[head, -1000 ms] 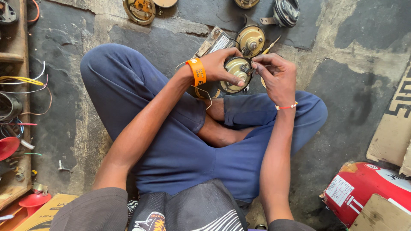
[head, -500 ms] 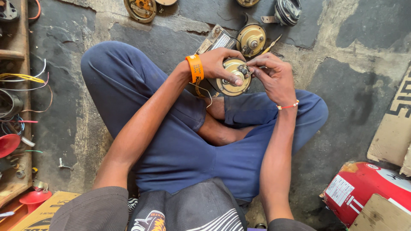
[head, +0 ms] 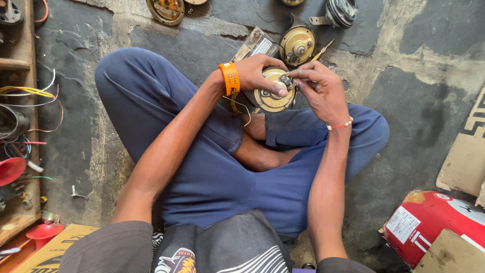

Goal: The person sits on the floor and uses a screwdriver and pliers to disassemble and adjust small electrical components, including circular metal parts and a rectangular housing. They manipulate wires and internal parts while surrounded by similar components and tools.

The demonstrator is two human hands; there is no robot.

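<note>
Both hands have drawn closer together over the last second, and the round brass-coloured disc (head: 273, 91) now sits a little lower and more face-up than it did before. Left hand (head: 257, 75) wraps the disc from the left, fingers curled over its top edge and the thumb pressed on its face, so it is gripped firmly above the crossed legs in blue trousers (head: 212, 172). Right hand (head: 319, 87) has moved in from the right; its fingertips (head: 299, 77) are pinched on a small dark fitting at the disc's upper right rim, though what they pinch is too small to tell. An orange wristband (head: 229, 78) circles the left wrist, a bead bracelet (head: 339, 125) the right. On the stone floor (head: 414, 86) just beyond lies a second similar disc (head: 298, 44), apart from the hands. A red cylinder (head: 429, 222) rests at the lower right.
</note>
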